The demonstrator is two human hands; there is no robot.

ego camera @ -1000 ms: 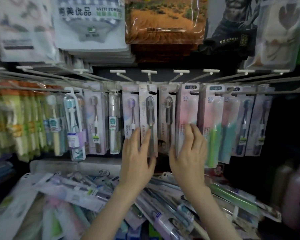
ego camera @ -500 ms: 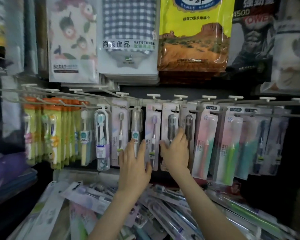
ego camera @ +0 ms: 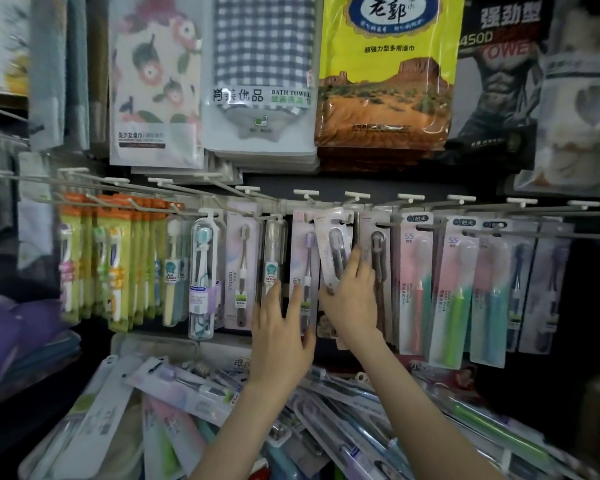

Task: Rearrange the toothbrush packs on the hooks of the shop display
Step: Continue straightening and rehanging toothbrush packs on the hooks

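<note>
1. Dim shop wall ahead of me: towel packs [ego camera: 262,81] hang along the top, and below them a row of white hooks [ego camera: 306,193] carries toothbrush packs side by side.
2. Left hand [ego camera: 281,336] is up at the middle of the row, fingers straight and spread, holding nothing. Its fingertips lie against the lower part of the tube pack [ego camera: 274,254] and the purple pack [ego camera: 307,261] just right of it.
3. Right hand [ego camera: 352,299] sits just right of the left and a little higher. It grips the lower half of the grey pack [ego camera: 331,242], with fingers laid over the front. I can't see the thumb.
4. The grey pack is tilted out of line, top leaning left across the purple pack's upper right corner. The top is up at hook level, but I can't tell if it's on a hook.
5. Right of the hand a dark-brush pack [ego camera: 378,258] hangs straight, then pink packs [ego camera: 416,278] with pink, green and teal handles.
6. Far left, orange packs [ego camera: 118,258] crowd together, blurred.
7. Near me, under the row, loose packs [ego camera: 187,382] lie heaped every which way, with both forearms reaching over them.
</note>
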